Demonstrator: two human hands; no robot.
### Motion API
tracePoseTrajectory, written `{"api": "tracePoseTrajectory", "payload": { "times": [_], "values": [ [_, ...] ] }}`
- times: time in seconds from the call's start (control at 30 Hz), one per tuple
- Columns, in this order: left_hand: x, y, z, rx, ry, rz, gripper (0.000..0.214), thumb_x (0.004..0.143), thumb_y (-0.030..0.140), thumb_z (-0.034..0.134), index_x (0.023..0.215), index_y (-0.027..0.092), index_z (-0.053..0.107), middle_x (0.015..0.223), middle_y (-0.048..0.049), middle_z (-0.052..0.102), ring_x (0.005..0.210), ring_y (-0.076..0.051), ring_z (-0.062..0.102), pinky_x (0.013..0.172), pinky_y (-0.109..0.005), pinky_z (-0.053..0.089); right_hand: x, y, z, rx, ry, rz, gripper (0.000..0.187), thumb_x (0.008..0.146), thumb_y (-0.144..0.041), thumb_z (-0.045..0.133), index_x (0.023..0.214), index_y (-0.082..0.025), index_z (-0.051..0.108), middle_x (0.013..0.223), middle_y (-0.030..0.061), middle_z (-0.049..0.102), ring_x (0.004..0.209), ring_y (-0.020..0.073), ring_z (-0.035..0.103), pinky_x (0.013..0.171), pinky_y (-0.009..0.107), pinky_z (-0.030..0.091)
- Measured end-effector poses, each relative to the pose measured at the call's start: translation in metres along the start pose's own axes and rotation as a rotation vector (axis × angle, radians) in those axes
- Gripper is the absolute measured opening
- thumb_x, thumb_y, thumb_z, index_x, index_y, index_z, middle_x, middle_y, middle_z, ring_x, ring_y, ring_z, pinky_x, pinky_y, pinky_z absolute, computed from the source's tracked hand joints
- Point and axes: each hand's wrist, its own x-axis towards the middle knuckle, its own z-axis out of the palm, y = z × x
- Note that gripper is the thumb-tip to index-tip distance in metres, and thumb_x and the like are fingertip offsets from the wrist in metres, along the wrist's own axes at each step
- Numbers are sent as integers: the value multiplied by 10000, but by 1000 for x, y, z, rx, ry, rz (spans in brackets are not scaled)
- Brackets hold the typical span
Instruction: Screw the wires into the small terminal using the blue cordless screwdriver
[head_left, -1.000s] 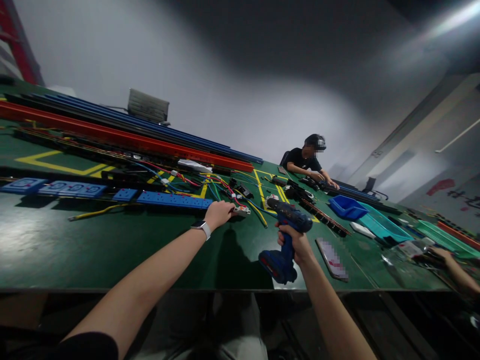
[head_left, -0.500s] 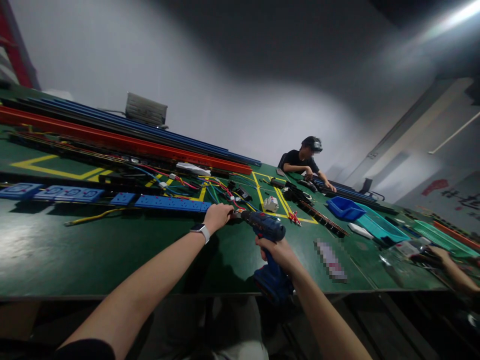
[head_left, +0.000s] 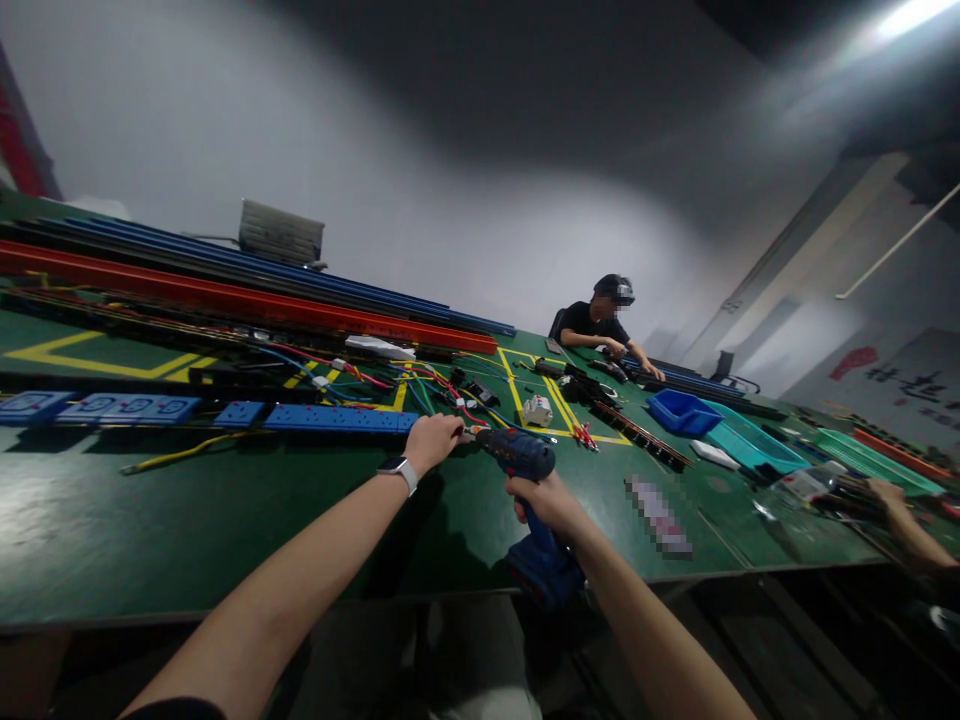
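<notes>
My right hand [head_left: 546,497] is closed round the grip of a blue cordless drill [head_left: 525,462], whose nose points left toward my left hand. My left hand [head_left: 433,440], with a white watch on its wrist, is closed over a small part on the green table [head_left: 225,510]; the part itself is hidden under the fingers. A long blue power strip [head_left: 334,419] lies just left of that hand. Red, blue, green and yellow wires [head_left: 435,385] lie tangled just beyond it.
Long red and blue rails [head_left: 247,295] run along the far side. A small white block [head_left: 537,409] stands in a yellow-taped square. Blue bin [head_left: 681,410] and teal tray [head_left: 754,447] sit at right. One person sits at the far end; another person's hand [head_left: 889,494] rests at right.
My right hand has swung the drill left and down, so that its nose now meets my left hand. The left hand has stayed in place.
</notes>
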Motion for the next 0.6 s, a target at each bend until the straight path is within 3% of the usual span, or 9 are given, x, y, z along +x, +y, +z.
{"api": "tracePoseTrajectory", "payload": {
  "times": [0.1, 0.27, 0.43, 0.6],
  "values": [
    [0, 1, 0, 27, 3, 10, 236, 928, 408, 523, 1038, 295, 699, 982, -58, 725, 930, -216, 651, 766, -312, 407, -1, -1, 2, 22, -7, -3, 61, 709, -200, 624, 740, -186, 573, 474, -43, 537, 402, 102, 484, 413, 211, 373],
    [-1, 3, -1, 33, -1, -12, 238, 923, 372, 520, 1060, 290, 696, 994, -68, 724, 958, -217, 652, 794, -315, 417, -2, -1, 4, 135, -54, -24, 248, 681, -224, 655, 924, -177, 635, 743, 18, 697, 448, 116, 563, 417, 231, 432],
    [-3, 5, -5, 4, -26, 4, 223, 914, 352, 540, 1065, 294, 694, 1024, -67, 720, 994, -211, 641, 818, -312, 420, -1, 1, 5, 124, -15, 50, 99, 668, -201, 628, 761, -179, 602, 460, -43, 542, 375, 119, 508, 392, 217, 398],
    [-5, 5, -4, 18, -7, 10, 230, 922, 410, 541, 1042, 284, 692, 1015, -72, 717, 982, -218, 642, 812, -318, 419, -1, 2, 9, 114, 27, 62, 82, 671, -196, 609, 742, -190, 569, 413, -54, 516, 350, 111, 472, 390, 209, 364]
  ]
}}
